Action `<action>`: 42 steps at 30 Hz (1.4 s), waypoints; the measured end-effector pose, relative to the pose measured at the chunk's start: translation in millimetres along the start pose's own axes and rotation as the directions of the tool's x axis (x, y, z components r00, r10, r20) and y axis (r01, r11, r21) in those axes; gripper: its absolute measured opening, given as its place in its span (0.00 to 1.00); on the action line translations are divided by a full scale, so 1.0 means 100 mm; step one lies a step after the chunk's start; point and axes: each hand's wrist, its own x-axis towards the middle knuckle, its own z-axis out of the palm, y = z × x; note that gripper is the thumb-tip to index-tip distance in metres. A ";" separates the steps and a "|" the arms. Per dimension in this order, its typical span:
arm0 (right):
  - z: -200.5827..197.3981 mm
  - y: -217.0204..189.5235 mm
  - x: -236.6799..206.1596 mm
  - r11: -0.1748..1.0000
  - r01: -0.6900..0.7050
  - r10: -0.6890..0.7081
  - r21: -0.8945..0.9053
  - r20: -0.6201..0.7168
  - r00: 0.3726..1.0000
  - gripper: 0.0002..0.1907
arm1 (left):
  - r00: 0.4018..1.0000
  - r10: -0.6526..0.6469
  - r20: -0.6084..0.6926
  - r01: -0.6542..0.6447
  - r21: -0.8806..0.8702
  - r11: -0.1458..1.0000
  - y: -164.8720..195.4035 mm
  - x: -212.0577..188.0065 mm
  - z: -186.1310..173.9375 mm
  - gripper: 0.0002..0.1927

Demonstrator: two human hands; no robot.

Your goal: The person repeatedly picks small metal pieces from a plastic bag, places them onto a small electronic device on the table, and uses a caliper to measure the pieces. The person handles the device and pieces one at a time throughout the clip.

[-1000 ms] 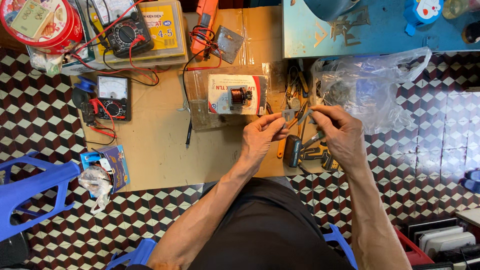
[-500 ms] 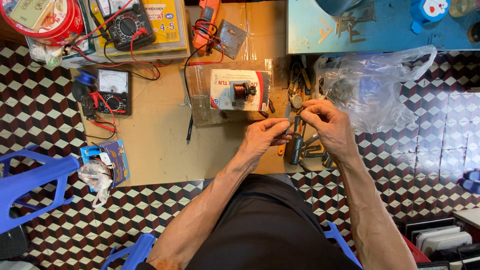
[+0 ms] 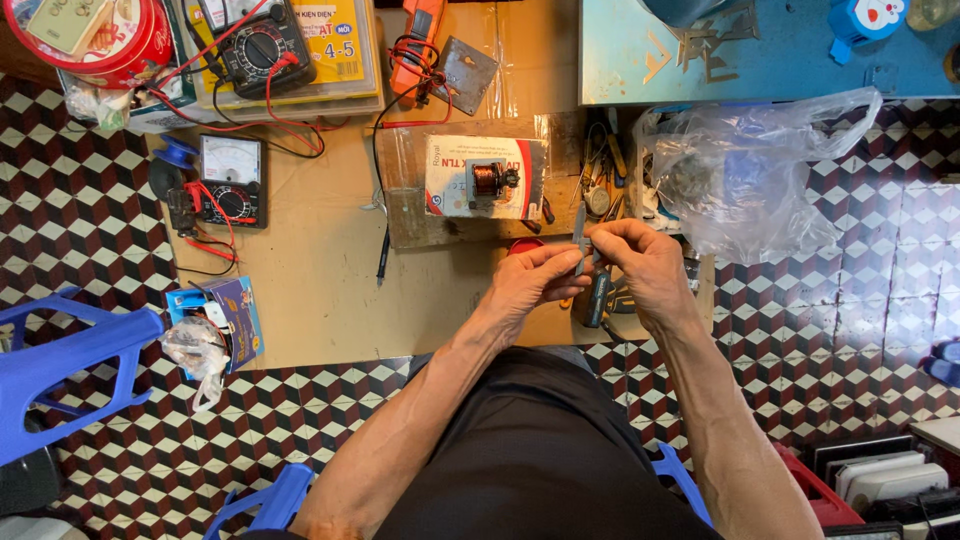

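Observation:
My left hand [image 3: 528, 283] and my right hand [image 3: 645, 267] meet over the cardboard sheet [image 3: 310, 270] on the floor. Both pinch a thin grey metal strip [image 3: 580, 238] held upright between the fingertips. Just below the hands lies a dark-handled tool [image 3: 596, 300]. Beyond them a small copper-wound coil [image 3: 490, 180] sits on a white card on a wooden board [image 3: 420, 225].
Two multimeters [image 3: 262, 45] [image 3: 228, 180] with red leads lie at the left, a red tin [image 3: 110, 45] at the far left. A clear plastic bag [image 3: 750, 170] sits right, beside loose hand tools [image 3: 605, 170]. A blue stool [image 3: 60, 360] stands left; a blue bench top [image 3: 760, 50] is above.
Both hands have shifted slightly toward the wooden board, still working the metal strip between the fingertips. The view has tilted a little.

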 end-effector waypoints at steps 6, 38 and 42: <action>0.09 -0.03 -0.15 0.987 0.152 -0.153 0.055 0.013 0.988 0.11 | 0.998 0.055 0.019 -0.056 0.091 0.994 0.06 -0.11 0.02 0.20; 0.07 0.11 0.26 0.875 -0.154 0.148 0.460 0.049 0.988 0.08 | 0.915 0.400 0.048 -0.354 0.568 0.743 0.15 -0.07 0.00 0.14; 0.06 0.05 0.23 0.904 -0.174 0.150 0.392 0.091 0.985 0.09 | 0.949 0.305 0.079 -0.305 0.469 0.828 0.20 -0.06 -0.11 0.13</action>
